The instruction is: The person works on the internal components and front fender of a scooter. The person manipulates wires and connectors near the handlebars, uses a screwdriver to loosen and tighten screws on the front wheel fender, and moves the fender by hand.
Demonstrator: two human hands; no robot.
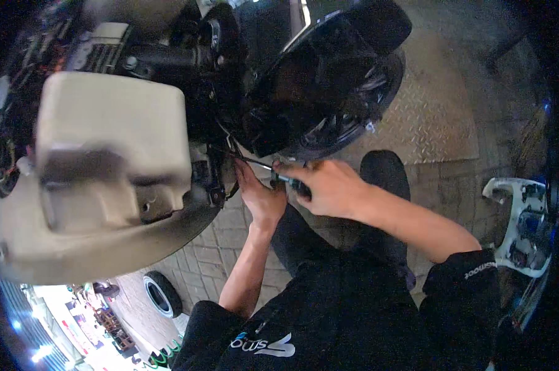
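Note:
In front of me stands a partly stripped motor scooter with a black front fender. My right hand is closed around the dark handle of a screwdriver, index finger stretched along it. The metal shaft points left and up into the dark parts beside the fender, where its tip is hard to make out. Close under that tip is my left hand, fingers stretched upward against the scooter's dark edge. Its fingertips are partly hidden. A beige plastic box sits on the scooter to the left of my hands.
A beige curved panel bulges out below the box. The wheel stands by the fender, near a ridged metal plate on the paved floor. A white body panel lies at right; a loose tyre is at lower left.

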